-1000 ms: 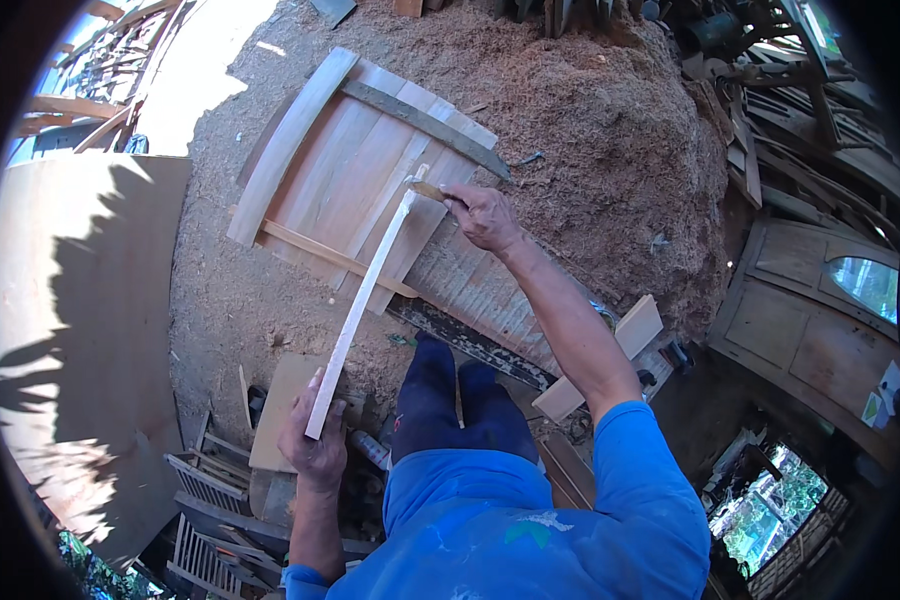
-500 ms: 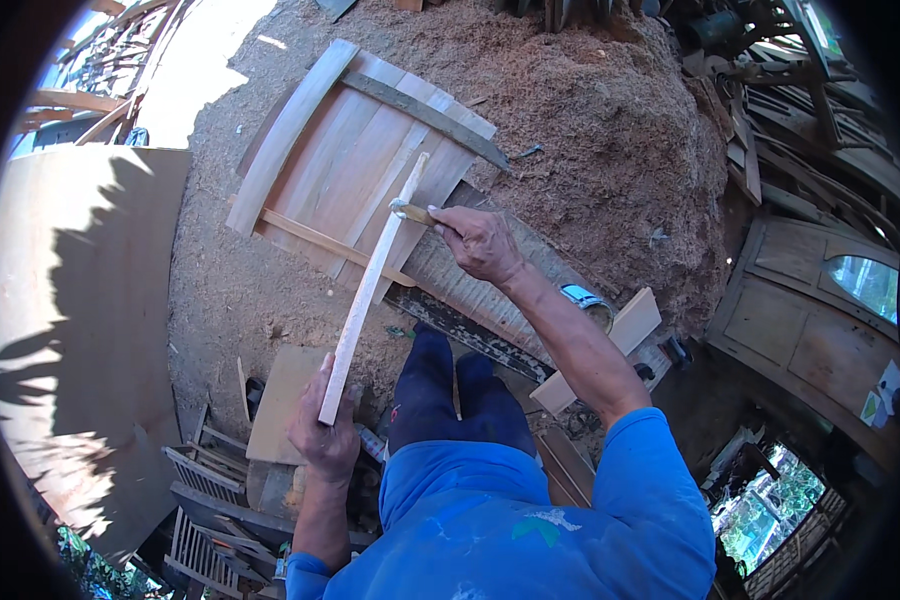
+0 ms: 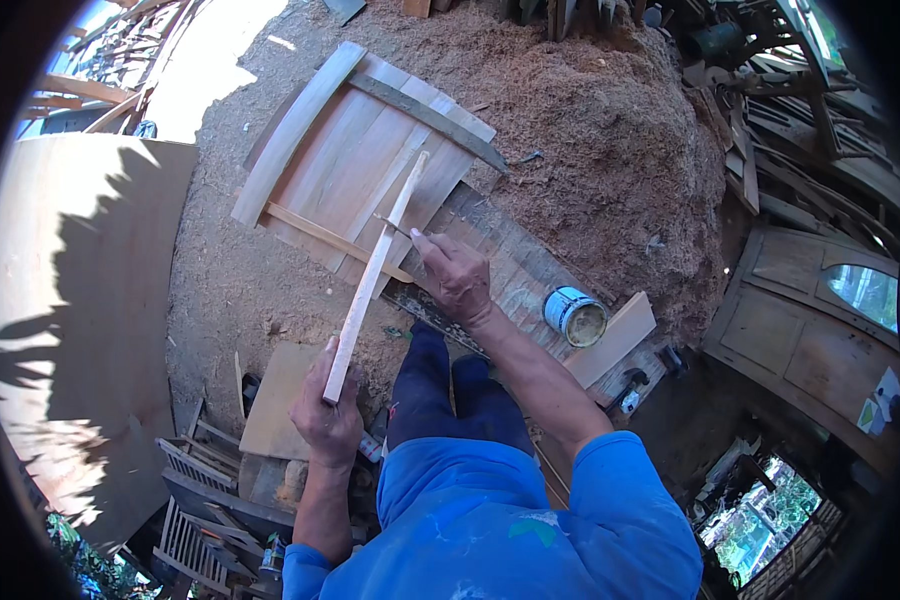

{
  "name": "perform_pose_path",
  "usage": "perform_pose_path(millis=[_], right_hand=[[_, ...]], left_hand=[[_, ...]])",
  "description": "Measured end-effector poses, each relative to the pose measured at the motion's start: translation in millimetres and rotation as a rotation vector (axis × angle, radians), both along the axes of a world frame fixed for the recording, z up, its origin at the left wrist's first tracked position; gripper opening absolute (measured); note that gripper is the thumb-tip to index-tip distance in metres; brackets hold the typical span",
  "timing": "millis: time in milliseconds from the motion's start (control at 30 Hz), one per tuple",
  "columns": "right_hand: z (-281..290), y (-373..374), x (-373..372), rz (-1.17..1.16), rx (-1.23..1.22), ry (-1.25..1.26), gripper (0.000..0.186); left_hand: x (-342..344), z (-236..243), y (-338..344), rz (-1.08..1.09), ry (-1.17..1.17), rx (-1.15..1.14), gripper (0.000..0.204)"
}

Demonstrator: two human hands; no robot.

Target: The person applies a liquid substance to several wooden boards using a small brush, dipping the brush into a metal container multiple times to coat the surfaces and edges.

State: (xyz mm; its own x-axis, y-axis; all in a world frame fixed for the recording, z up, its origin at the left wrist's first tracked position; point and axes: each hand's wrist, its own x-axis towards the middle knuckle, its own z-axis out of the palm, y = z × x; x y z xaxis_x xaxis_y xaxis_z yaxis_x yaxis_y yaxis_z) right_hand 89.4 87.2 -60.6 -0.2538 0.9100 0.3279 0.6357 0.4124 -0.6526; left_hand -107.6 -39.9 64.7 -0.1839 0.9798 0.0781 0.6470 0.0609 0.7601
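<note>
My left hand (image 3: pixel 325 415) is closed around the near end of a long, pale, slightly curved wooden strip (image 3: pixel 367 285). The strip points away from me, its far part above a panel of joined boards (image 3: pixel 335 165). Between the fingers of my right hand (image 3: pixel 455 278) is a thin flat stick (image 3: pixel 393 225). Its tip lies across the strip, at or just over the edge; I cannot tell whether they touch. An open can (image 3: pixel 575 315) with a blue and white label stands to the right of my right forearm, with tan material inside.
A worn plank bench (image 3: pixel 505 255) runs under the panel and the can, with a short pale board (image 3: pixel 615 340) on it. Sawdust (image 3: pixel 610 130) is heaped behind. A large plywood sheet (image 3: pixel 120 400) stands at left, a wooden door (image 3: pixel 800 330) at right, slatted pieces (image 3: pixel 195 540) at lower left.
My right hand has come nearer and a little left, and the stick has turned to show its thin edge. My left hand has shifted slightly away from me. More of the can shows.
</note>
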Motion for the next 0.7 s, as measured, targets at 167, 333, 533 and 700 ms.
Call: perform_pose_path(millis=[167, 333, 533, 700], right_hand=[[22.7, -12.8, 23.2, 0.119, 0.035, -0.074, 0.034], [29.2, 14.9, 37.8, 0.036, -0.057, 0.051, 0.027], [-6.4, 55.7, 36.9, 0.083, -0.382, 0.076, 0.018], [2.2, 39.0, 36.4, 0.212, -0.251, 0.131, 0.021]], left_hand=[[-2.8, -3.0, -2.7, 0.025, -0.019, 0.015, 0.037], [-0.3, -5.6, -2.7, 0.01, 0.004, 0.035, 0.038], [3.2, -4.9, 1.2, 0.01, 0.048, 0.061, 0.038], [9.6, -1.5, -0.3, 0.001, 0.048, 0.053, 0.039]])
